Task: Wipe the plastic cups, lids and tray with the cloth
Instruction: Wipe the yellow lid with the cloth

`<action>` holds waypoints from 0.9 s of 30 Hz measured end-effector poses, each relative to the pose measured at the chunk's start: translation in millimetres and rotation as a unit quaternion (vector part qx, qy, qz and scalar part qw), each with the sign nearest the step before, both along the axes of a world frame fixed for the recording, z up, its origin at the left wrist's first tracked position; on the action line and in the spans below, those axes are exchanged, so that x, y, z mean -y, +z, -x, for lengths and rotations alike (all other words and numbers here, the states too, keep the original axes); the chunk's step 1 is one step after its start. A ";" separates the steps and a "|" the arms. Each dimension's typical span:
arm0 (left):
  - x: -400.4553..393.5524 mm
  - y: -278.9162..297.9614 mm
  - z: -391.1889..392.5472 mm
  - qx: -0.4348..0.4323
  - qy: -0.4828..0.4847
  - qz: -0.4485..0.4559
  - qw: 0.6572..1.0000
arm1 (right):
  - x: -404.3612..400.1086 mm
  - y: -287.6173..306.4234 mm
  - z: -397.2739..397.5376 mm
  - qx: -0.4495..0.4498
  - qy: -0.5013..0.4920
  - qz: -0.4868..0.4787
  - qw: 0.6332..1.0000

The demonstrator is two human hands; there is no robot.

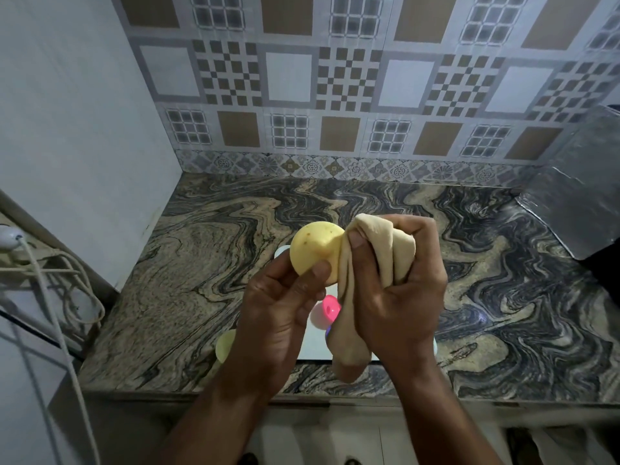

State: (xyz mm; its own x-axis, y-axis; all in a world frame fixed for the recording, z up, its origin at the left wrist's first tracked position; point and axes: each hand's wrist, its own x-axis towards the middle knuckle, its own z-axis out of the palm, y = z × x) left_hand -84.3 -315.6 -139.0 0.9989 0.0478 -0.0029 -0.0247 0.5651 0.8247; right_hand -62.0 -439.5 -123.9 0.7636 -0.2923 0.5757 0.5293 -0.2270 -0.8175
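My left hand (281, 310) grips a yellow plastic cup (315, 250) above the counter, its base turned toward me. My right hand (399, 290) holds a bunched beige cloth (392, 250) pressed against the cup's right side; the cloth's loose end hangs down past my wrist. Below my hands lies a white tray (313, 344), mostly hidden. On it I see a pink cup or lid (327, 310) and a sliver of something purple (328, 329). A pale yellow lid (224, 345) sits at the tray's left edge, partly behind my left wrist.
The marbled stone counter (188, 263) stretches left and right of the tray. A tiled wall stands behind it. A foil-covered panel (583, 196) rises at the right. Cables and a white plug (10, 238) hang at the far left, beyond the counter's edge.
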 end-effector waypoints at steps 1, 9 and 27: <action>-0.8 1.8 -0.1 -0.012 0.006 0.007 1.000 | 2.9 -1.0 -0.4 0.002 -0.016 0.007 1.000; -8.1 5.7 -4.6 -0.009 0.004 0.015 1.000 | 13.8 5.4 5.4 0.023 -0.012 0.023 0.999; -48.4 10.5 -15.7 0.081 -0.152 -0.186 0.967 | 12.1 12.2 -13.9 0.009 0.013 0.130 0.991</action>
